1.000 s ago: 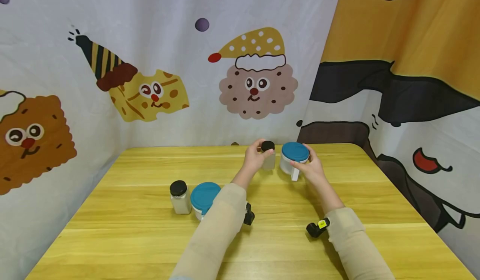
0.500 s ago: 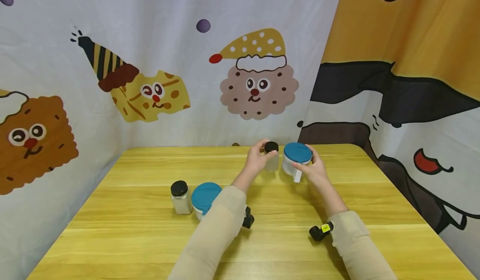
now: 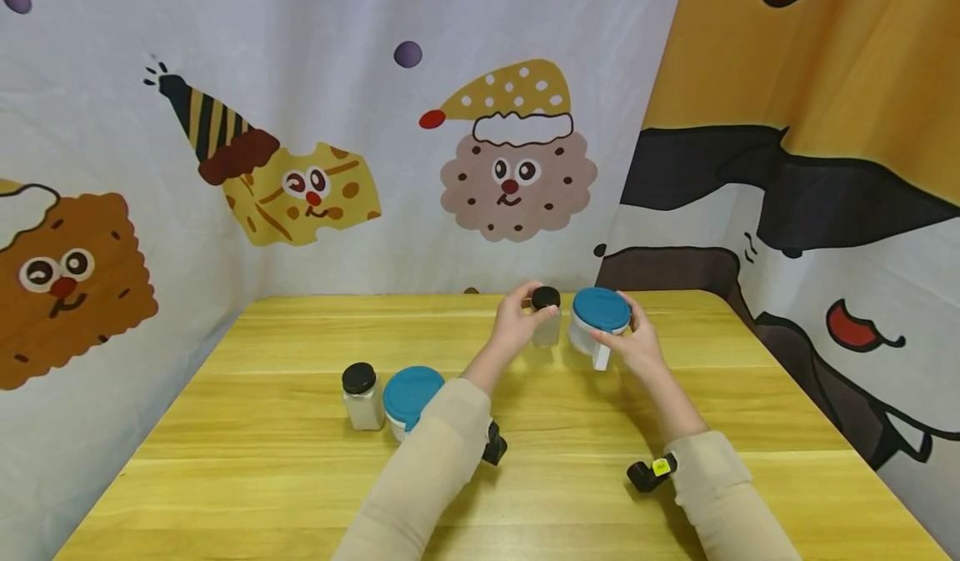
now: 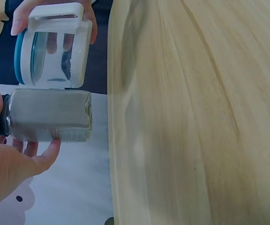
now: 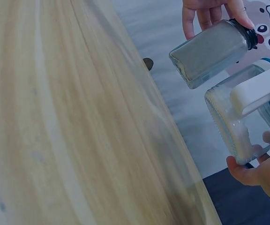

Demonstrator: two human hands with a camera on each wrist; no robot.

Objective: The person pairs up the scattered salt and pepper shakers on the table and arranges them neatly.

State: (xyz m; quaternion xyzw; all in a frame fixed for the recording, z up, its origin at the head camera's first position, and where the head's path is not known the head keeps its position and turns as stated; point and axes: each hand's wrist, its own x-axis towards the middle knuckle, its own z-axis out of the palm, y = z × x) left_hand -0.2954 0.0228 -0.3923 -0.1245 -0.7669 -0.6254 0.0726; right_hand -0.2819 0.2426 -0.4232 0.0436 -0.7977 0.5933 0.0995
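Note:
Near the far side of the table, my left hand [image 3: 513,328] grips a glass jar [image 3: 548,333] with a black lid. Pale contents fill it in the left wrist view. Beside it, my right hand [image 3: 640,346] holds a clear container [image 3: 586,338] with a blue lid and a white handle, fingers and thumb around its sides. Both wrist views show their bases raised off the tabletop, the two close side by side. A similar black-lidded jar [image 3: 363,408] stands on the table at left. Next to it, a second blue-lidded container [image 3: 412,394] is partly hidden by my left sleeve.
The wooden table [image 3: 247,469] reaches back to a patterned curtain [image 3: 315,269] close behind its far edge. A dark camera [image 3: 495,444] sits at my left wrist, and another camera [image 3: 649,473] at my right.
Both hands have shifted slightly to the right in the head view, carrying the jar and the container with them. The other jar and container stay in place on the table.

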